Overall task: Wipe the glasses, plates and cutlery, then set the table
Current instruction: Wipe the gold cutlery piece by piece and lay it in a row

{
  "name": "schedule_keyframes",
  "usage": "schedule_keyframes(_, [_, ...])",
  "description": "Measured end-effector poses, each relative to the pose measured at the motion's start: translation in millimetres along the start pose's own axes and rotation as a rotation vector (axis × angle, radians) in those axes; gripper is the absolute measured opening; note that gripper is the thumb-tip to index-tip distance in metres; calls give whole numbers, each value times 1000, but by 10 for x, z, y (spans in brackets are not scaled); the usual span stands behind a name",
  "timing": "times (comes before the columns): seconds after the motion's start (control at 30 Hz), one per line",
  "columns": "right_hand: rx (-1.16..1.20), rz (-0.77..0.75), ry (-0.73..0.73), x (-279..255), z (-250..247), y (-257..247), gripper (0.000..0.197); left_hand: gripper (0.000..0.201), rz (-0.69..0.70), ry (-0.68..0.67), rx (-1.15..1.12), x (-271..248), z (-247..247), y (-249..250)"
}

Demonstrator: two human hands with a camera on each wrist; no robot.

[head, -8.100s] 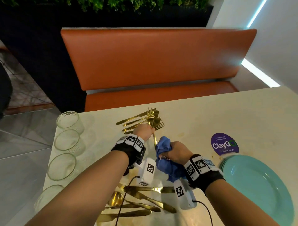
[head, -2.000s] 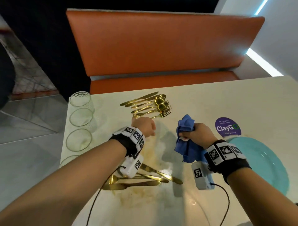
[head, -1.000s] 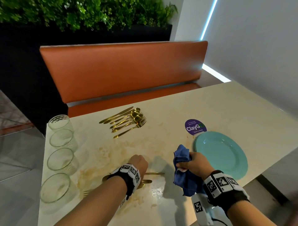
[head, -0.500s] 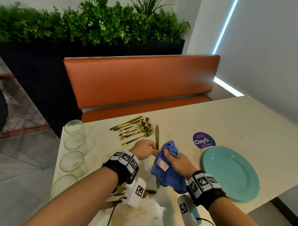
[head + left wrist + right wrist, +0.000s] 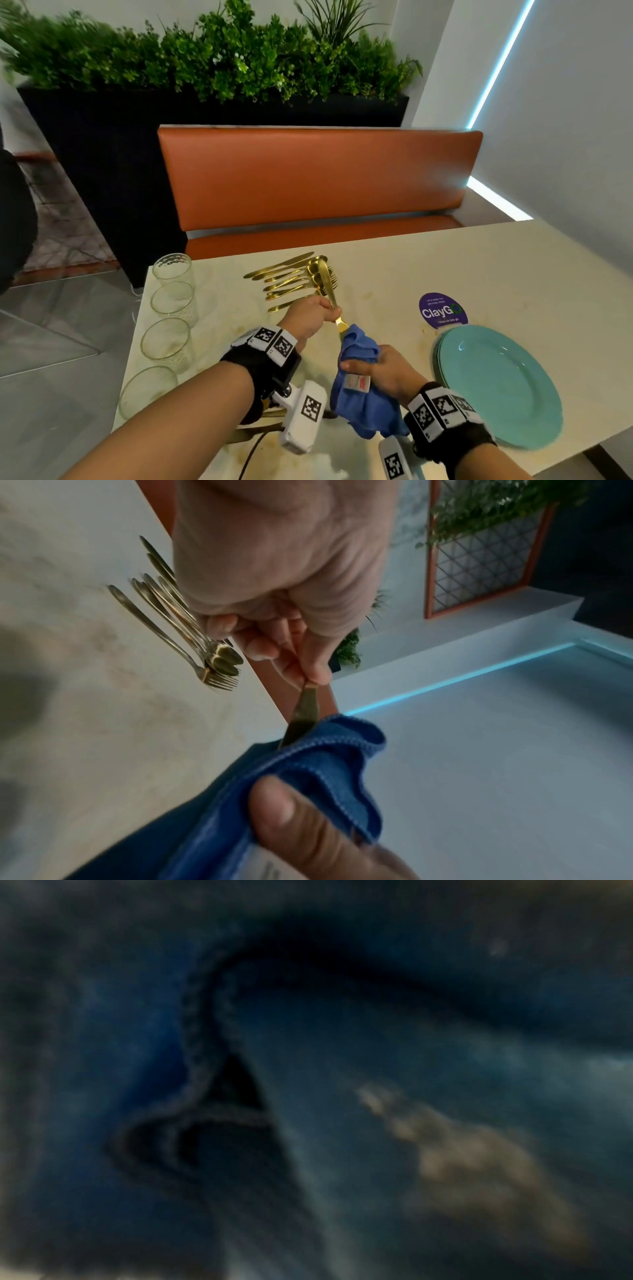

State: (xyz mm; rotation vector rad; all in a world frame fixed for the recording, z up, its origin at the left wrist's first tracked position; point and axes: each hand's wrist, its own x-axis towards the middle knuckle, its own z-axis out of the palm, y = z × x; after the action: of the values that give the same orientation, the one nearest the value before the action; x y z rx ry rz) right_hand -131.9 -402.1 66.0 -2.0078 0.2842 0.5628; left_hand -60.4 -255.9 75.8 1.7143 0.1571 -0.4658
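My left hand [image 5: 334, 313] pinches a gold knife [image 5: 328, 286] near its middle and holds it upright, tilted slightly, above the table. The knife's lower end [image 5: 303, 715] goes into a crumpled blue cloth [image 5: 364, 394]. My right hand [image 5: 359, 365] grips that cloth around the knife, thumb [image 5: 284, 813] on top. Blurred blue cloth [image 5: 240, 1069] fills the right wrist view. A neat pile of gold cutlery [image 5: 291, 279] lies at the table's far edge. Several glasses [image 5: 166, 339] stand in a row along the left edge. Stacked teal plates [image 5: 496, 383] sit on the right.
More gold cutlery [image 5: 251, 432] lies on the near table, mostly hidden under my left wrist. A purple round sticker [image 5: 443, 310] sits beyond the plates. The pale tabletop [image 5: 513, 274] shows brownish smears. An orange bench [image 5: 318, 178] stands beyond the far edge.
My left hand left a fork on the far pile, picked a knife from the near cutlery and raised it. My right hand brought the cloth onto the knife and now grips lower on it.
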Motion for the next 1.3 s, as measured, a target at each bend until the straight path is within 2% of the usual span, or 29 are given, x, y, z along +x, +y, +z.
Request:
schedule_keyframes(0.07, [-70,-16,-28,4,-70,0,12,3,6,20,-16,5,-2,38])
schedule_keyframes(0.2, [-212,-26,47,-15,-270,-79,18,10,6,9,4,24,-5,85])
schedule_keyframes(0.27, [-287,-19,87,-26,-388,-128,14,45,38,49,100,58,-100,126])
schedule_keyframes(0.33, [-412,-6,95,-43,-505,-181,14,83,152,129,465,78,-278,192])
schedule_keyframes(0.37, [-476,3,73,-45,-563,-210,13,85,243,146,700,82,-366,231])
schedule_keyframes(0.4, [-526,6,49,-45,-609,-243,11,75,344,126,913,102,-435,255])
schedule_keyframes(0.43, [-563,5,32,-43,-652,-276,12,57,423,74,1070,119,-492,278])
schedule_keyframes(0.5, [-565,4,58,-29,-734,-326,14,24,436,-48,1190,173,-581,272])
schedule_keyframes(0.57, [-401,-5,139,-11,-827,-369,16,19,390,-95,1234,181,-645,254])
schedule_keyframes(0.63, [-121,-30,274,45,-912,-381,17,19,339,-158,1212,141,-638,249])
schedule_keyframes(0.7, [123,-56,448,145,-958,-377,18,15,287,-198,1055,100,-556,203])
schedule_keyframes(0.83, [367,-66,687,324,-897,-364,22,16,148,-111,705,50,-450,75])
schedule_keyframes(0.9, [499,-28,743,340,-891,-332,25,17,50,-75,573,51,-480,-3])
schedule_keyframes(0.93, [527,-8,707,339,-868,-306,26,17,16,-54,504,41,-490,-28])
schedule_keyframes(1.03, [471,33,432,307,-584,-300,29,15,-23,-50,295,-15,-420,-60])
schedule_keyframes(1.1, [418,28,312,326,-329,-354,33,17,-9,-95,300,-67,-274,-57])
schedule_keyframes(1.2, [482,7,303,425,-164,-435,35,16,17,-144,340,-124,-60,-71])
schedule_keyframes(1.3, [583,-39,341,432,-226,-527,17,14,17,-172,225,-124,-5,-54])
